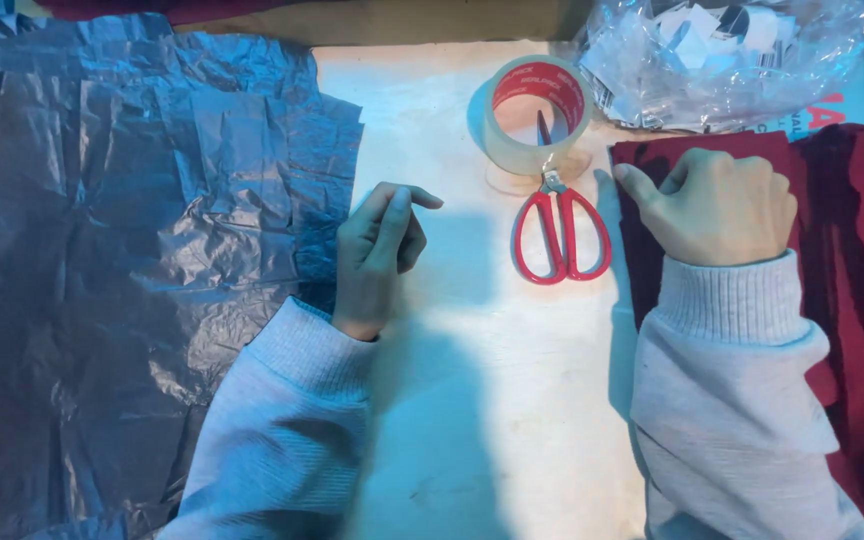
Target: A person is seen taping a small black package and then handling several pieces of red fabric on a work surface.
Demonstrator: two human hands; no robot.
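Red-handled scissors (560, 232) lie shut on the counter (472, 380), blades poking into a tape roll (534, 112). Right of them, the right hand (722, 205) presses flat on dark red cloth (852, 250), gripping nothing; left of them, the left hand (377, 255) rests loosely curled and empty beside crinkled grey tissue paper (132, 250). Above the scissors to the right, a clear bag (722, 60) holds what look like paper scraps. Smoothing seems in hand; cutting would call for lifting the scissors.

Crumpled sheets (132, 250) left, scissors (560, 232) centre with blades inside tape roll (535, 112), cloth (852, 260) right, bag (722, 55) behind
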